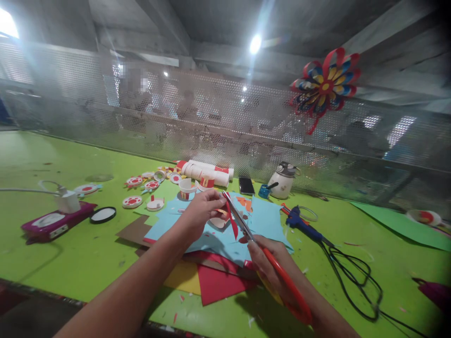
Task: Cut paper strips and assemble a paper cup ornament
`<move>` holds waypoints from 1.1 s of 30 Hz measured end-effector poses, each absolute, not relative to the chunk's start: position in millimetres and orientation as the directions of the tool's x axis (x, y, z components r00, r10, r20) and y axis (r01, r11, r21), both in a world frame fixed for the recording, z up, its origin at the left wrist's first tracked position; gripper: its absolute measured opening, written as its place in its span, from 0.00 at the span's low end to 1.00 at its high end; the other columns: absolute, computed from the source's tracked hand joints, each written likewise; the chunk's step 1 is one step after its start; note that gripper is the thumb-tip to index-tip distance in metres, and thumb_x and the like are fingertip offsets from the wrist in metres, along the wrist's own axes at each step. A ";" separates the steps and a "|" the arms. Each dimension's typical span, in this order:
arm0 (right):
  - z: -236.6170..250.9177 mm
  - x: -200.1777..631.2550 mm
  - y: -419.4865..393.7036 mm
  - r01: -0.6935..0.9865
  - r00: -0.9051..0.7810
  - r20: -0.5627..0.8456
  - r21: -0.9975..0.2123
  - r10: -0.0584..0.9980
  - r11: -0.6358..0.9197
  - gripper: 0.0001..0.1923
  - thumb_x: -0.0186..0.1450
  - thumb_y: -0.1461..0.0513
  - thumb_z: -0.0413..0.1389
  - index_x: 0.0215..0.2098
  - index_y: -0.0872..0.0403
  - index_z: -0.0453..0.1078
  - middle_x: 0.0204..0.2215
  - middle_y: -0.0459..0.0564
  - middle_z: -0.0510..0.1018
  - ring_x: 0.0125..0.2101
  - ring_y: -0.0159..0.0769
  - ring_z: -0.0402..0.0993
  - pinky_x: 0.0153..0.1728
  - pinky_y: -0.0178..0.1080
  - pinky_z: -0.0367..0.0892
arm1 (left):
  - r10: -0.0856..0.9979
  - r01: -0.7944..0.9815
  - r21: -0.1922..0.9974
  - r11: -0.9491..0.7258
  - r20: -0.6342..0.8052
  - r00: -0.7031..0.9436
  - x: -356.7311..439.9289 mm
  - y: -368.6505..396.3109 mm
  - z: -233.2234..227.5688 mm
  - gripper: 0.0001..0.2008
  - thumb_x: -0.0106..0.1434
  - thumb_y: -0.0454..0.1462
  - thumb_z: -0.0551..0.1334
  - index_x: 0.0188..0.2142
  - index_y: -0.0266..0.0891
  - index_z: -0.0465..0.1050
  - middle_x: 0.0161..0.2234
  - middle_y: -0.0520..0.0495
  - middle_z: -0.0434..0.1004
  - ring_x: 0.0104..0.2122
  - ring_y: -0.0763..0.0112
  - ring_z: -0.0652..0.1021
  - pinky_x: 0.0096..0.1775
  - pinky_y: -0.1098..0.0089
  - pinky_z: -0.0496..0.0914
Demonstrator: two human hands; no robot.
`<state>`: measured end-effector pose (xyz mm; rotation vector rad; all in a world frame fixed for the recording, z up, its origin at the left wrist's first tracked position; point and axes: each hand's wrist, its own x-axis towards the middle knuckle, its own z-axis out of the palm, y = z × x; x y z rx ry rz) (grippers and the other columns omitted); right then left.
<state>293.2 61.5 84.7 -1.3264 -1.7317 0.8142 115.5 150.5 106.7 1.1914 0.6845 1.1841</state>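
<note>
My left hand (206,209) pinches a narrow red paper strip (231,220) near its upper end, and the strip hangs down from the fingers. In my right hand (269,256) are scissors (287,286) with red-orange handles, the metal blades pointing up and left along the strip. The blade tips lie close to my left fingertips; whether the blades touch the paper I cannot tell. Beneath both hands are light blue paper sheets (269,218). A round pale piece (219,221) shows behind the strip, partly hidden by my left hand.
Cut paper-cup pieces (187,188) and red-dotted discs (132,202) lie at the left back. A glue gun (306,227) with coiled cable is on the right. Behind stand a phone (246,186), a blue jar (264,191) and a white bottle (282,181). A magenta power strip (58,223) lies left.
</note>
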 end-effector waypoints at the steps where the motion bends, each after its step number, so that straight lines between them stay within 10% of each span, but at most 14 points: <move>1: 84.9 293.2 61.2 0.460 -0.139 0.205 -0.853 0.969 0.246 0.28 0.62 0.41 0.48 0.30 0.56 0.72 0.18 0.42 0.57 0.20 0.28 0.55 0.22 0.32 0.60 | 0.941 -0.325 0.943 -0.063 0.165 0.296 115.4 150.5 106.8 0.08 0.52 0.36 0.65 0.26 0.34 0.68 0.27 0.44 0.75 0.28 0.70 0.75 0.31 0.69 0.68; 22: 82.5 293.5 62.9 0.418 -0.093 0.173 -0.887 0.980 0.197 0.26 0.63 0.43 0.48 0.30 0.57 0.69 0.18 0.41 0.56 0.18 0.26 0.51 0.17 0.31 0.51 | 0.935 -0.378 0.924 -0.052 0.178 0.307 116.7 148.6 105.9 0.10 0.52 0.34 0.65 0.24 0.36 0.63 0.27 0.44 0.76 0.28 0.68 0.77 0.31 0.69 0.69; 33: 71.5 321.9 100.6 0.672 0.157 0.270 -0.734 0.950 0.097 0.25 0.60 0.46 0.53 0.43 0.57 0.72 0.21 0.47 0.72 0.24 0.37 0.69 0.25 0.36 0.64 | 0.921 -0.343 0.939 -0.012 0.144 0.361 118.1 146.3 105.3 0.09 0.55 0.37 0.66 0.26 0.35 0.66 0.28 0.39 0.79 0.28 0.68 0.78 0.29 0.71 0.68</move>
